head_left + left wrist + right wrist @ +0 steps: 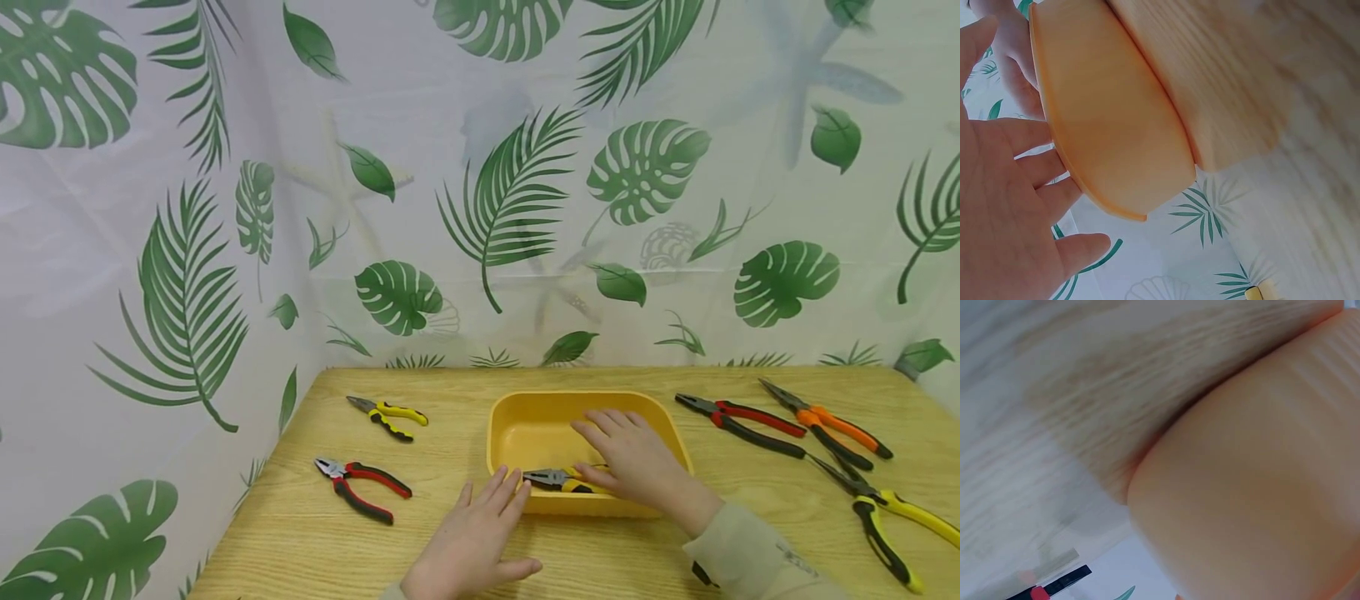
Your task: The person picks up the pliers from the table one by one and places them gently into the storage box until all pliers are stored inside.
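Observation:
A yellow plastic basin point(517, 417) stands on the wooden table, its outer wall point(1110, 106) filling much of the left wrist view. Inside, along its near side, lie pliers point(551, 478) with dark jaws and yellow-and-black handles. My right hand point(637, 462) reaches over the basin, fingers extended and thumb at the pliers' handles, partly hiding them. My left hand point(476, 537) has its fingers spread, fingertips at the basin's near left rim. The right wrist view shows the basin's wall point(1254, 462) but not the right hand's fingers.
To the left lie yellow-and-black pliers point(406, 412) and red-and-black pliers point(380, 472). On the right are red-and-black pliers point(761, 418), orange-handled pliers point(847, 427) and long-nosed yellow-and-black pliers point(873, 537). A leaf-patterned curtain point(412, 225) hangs behind the table.

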A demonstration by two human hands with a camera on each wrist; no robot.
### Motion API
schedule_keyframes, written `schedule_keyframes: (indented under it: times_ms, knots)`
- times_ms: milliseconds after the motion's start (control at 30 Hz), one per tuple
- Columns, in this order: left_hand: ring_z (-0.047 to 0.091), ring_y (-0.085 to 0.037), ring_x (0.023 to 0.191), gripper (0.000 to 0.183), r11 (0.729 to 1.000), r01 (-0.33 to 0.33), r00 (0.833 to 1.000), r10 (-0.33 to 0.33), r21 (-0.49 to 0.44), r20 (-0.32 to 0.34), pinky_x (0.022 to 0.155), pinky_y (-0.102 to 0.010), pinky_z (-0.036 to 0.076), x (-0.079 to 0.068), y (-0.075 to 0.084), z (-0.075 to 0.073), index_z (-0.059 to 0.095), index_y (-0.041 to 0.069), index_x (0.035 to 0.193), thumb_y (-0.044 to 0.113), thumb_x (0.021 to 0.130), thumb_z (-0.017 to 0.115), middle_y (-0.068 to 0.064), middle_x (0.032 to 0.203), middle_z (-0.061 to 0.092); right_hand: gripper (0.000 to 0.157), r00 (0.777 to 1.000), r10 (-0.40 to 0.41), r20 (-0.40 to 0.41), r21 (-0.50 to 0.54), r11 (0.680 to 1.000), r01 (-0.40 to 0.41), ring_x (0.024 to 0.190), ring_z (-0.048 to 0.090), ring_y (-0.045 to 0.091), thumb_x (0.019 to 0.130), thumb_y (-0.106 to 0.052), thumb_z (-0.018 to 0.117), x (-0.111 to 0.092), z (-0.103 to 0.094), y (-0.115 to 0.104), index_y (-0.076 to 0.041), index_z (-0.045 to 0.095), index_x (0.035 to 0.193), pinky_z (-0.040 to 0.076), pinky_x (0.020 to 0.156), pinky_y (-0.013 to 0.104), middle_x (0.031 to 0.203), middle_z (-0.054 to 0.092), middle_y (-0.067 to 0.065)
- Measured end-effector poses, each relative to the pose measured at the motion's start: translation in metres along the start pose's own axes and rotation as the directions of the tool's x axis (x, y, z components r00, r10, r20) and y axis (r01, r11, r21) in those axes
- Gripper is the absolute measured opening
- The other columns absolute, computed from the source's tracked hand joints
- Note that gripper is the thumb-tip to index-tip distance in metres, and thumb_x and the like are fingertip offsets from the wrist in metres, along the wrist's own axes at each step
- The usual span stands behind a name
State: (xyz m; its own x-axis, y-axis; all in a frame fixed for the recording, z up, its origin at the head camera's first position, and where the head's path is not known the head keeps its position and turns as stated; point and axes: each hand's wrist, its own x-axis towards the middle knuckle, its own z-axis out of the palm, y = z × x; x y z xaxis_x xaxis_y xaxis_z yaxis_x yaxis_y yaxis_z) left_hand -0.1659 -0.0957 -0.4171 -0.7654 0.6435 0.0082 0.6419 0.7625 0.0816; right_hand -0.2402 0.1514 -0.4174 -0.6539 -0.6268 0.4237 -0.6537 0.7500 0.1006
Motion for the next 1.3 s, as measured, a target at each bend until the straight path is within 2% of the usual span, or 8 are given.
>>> schedule_keyframes:
  times_ms: [133, 433, 633, 900, 1300]
  knots:
    - [0.011, -0.021, 0.132, 0.080, 1.000, 0.001, 1.000, -0.001, 0.000, -0.001, 0.094, -0.053, 0.027, 0.000, 0.000, 0.000, 0.025, 0.009, 0.141, 0.064, 0.083, 0.035, -0.009, 0.144, 0.019, 0.057, 1.000, 0.001, -0.006, -0.006, 1.000, -0.001, 0.105, 0.049, 0.032, 0.078, -0.044, 0.062, 0.000, 0.000, -0.001, -0.007, 0.054, 0.121, 0.037, 0.086, 0.050, 0.119, 0.051, 0.015]
    - [0.012, -0.020, 0.132, 0.081, 1.000, 0.010, 1.000, -0.010, 0.000, 0.001, 0.095, -0.052, 0.027, 0.001, 0.000, 0.001, 0.025, 0.010, 0.141, 0.064, 0.082, 0.036, -0.009, 0.144, 0.020, 0.061, 0.994, 0.049, 0.096, 0.025, 0.998, -0.051, 0.121, 0.035, 0.032, 0.084, -0.045, 0.054, -0.002, -0.001, -0.003, -0.009, 0.044, 0.132, 0.021, 0.096, 0.056, 0.134, 0.039, 0.016]
    - [0.011, -0.020, 0.132, 0.081, 1.000, 0.013, 1.000, -0.013, 0.002, 0.000, 0.095, -0.052, 0.027, 0.001, 0.000, 0.002, 0.025, 0.010, 0.141, 0.064, 0.082, 0.036, -0.008, 0.144, 0.020, 0.061, 0.992, 0.064, 0.108, 0.028, 0.997, -0.068, 0.123, 0.033, 0.032, 0.083, -0.046, 0.054, -0.003, -0.002, -0.003, -0.011, 0.044, 0.132, 0.018, 0.097, 0.056, 0.135, 0.038, 0.015]
    - [0.010, -0.020, 0.132, 0.081, 1.000, 0.014, 1.000, -0.014, -0.009, 0.006, 0.095, -0.052, 0.026, 0.002, 0.000, 0.003, 0.024, 0.011, 0.141, 0.065, 0.082, 0.036, -0.008, 0.145, 0.019, 0.064, 0.992, 0.079, 0.094, 0.031, 0.996, -0.083, 0.122, 0.035, 0.033, 0.081, -0.049, 0.056, -0.006, -0.004, -0.001, -0.011, 0.045, 0.131, 0.017, 0.097, 0.056, 0.134, 0.039, 0.015]
    - [0.011, -0.020, 0.132, 0.081, 1.000, 0.009, 1.000, -0.009, -0.010, 0.001, 0.095, -0.053, 0.026, 0.002, 0.000, 0.003, 0.024, 0.011, 0.141, 0.065, 0.082, 0.036, -0.008, 0.145, 0.019, 0.065, 0.998, 0.057, 0.025, -0.042, 0.998, -0.056, 0.117, 0.040, 0.032, 0.078, -0.050, 0.059, -0.015, -0.006, 0.011, -0.011, 0.048, 0.128, 0.022, 0.095, 0.056, 0.130, 0.044, 0.015]
